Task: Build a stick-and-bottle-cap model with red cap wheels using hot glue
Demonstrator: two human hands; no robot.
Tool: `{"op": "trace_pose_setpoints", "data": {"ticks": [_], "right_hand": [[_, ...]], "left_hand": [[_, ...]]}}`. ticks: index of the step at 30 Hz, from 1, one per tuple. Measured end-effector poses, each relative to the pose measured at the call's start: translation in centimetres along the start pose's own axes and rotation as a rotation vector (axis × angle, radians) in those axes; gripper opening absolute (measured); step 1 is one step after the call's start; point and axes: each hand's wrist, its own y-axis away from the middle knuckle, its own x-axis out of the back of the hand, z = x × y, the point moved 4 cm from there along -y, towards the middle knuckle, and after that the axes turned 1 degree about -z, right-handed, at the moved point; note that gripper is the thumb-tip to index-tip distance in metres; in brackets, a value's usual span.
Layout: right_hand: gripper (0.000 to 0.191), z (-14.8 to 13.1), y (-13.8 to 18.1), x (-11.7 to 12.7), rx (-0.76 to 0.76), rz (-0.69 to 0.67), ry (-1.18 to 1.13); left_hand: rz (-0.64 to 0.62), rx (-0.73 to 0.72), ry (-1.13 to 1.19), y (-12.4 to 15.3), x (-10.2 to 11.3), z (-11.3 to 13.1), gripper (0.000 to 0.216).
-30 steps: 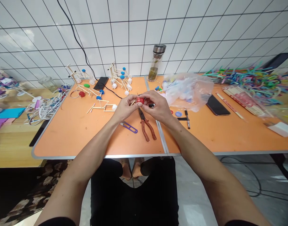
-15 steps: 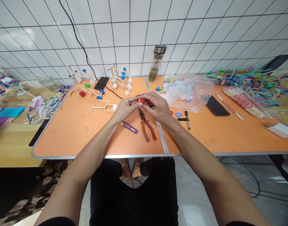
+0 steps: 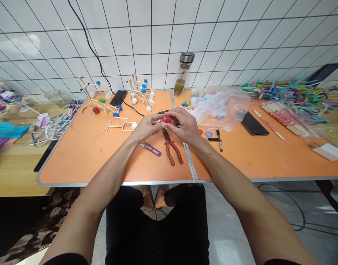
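Note:
Above the pliers, my right hand (image 3: 183, 124) pinches a small red cap (image 3: 166, 119) between thumb and fingers. My left hand (image 3: 150, 129) is closed beside it, with the pale tip of a thin wooden stick (image 3: 158, 121) showing between its fingers. Fingertips of both hands meet close around the cap. Below them lie pliers (image 3: 173, 147) with red-brown handles and purple thread snips (image 3: 151, 149). To the left of my left hand rests a small stick frame (image 3: 122, 125) with a white round piece at one end.
Stick models with coloured caps (image 3: 143, 92) stand at the back, near a phone (image 3: 118, 98) and a glass bottle (image 3: 182, 75). A plastic bag (image 3: 221, 106), another phone (image 3: 254, 124), a marker (image 3: 219, 140), a blue disc (image 3: 209, 134) and colourful pipe cleaners (image 3: 290, 95) lie on the right.
The red cap has turned and shows more of itself between my fingertips. Both hands stay in nearly the same place; the view has shifted very slightly.

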Motion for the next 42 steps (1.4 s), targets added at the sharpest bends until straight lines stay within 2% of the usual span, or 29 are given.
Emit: {"op": "trace_pose_setpoints", "data": {"ticks": [5, 10, 18, 23, 30, 42], "right_hand": [[0.021, 0.11, 0.27, -0.50, 0.029, -0.011, 0.014], [0.022, 0.32, 0.44, -0.63, 0.015, 0.026, -0.021], [0.029, 0.35, 0.24, -0.47, -0.030, 0.029, -0.067], [0.029, 0.01, 0.17, -0.31, 0.001, 0.021, -0.046], [0.042, 0.11, 0.08, -0.14, -0.091, -0.020, -0.109], [0.047, 0.74, 0.06, -0.51, -0.113, -0.044, -0.143]], "left_hand": [[0.056, 0.053, 0.021, 0.02, 0.14, -0.10, 0.065], [0.116, 0.015, 0.076, -0.10, -0.27, 0.16, 0.068], [0.083, -0.037, 0.009, -0.08, -0.58, 0.43, 0.066], [0.066, 0.006, -0.006, -0.08, -0.33, 0.19, 0.068], [0.020, 0.018, 0.005, 0.08, -0.15, 0.32, 0.070], [0.022, 0.073, 0.012, 0.27, -0.16, 0.64, 0.066]]}}
